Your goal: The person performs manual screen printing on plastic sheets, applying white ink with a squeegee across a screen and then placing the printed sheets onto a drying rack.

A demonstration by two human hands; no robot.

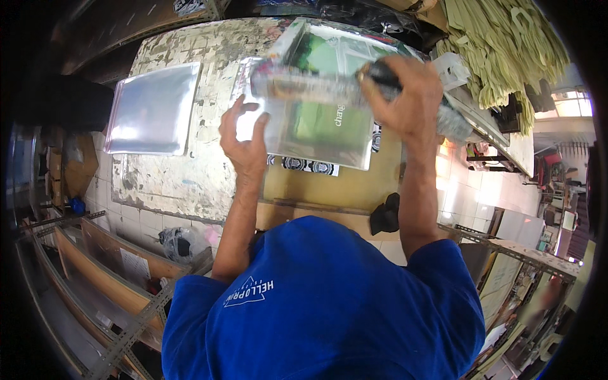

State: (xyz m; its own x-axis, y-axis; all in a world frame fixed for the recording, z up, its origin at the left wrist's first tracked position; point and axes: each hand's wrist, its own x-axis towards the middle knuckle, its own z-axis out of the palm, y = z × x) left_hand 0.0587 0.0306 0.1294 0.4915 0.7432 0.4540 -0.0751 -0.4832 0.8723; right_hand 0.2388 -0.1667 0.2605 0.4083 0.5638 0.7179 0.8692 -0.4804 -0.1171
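Note:
My right hand is closed round a dark grip at the right end of a long, worn bar. Motion smears the bar, so its kind is unclear. It crosses in front of a pale frame with a green see-through panel. Below the bar lies a clear plastic sheet, over green with pale lettering. My left hand is at that sheet's left side, thumb and forefinger apart. Whether its fingertips touch the plastic, I cannot tell.
A stack of clear plastic sleeves lies left on the paint-stained table. Patterned black-and-white strips lie on a tan board. Pale green strap-like pieces hang at the upper right. Metal-framed shelves stand at the lower left.

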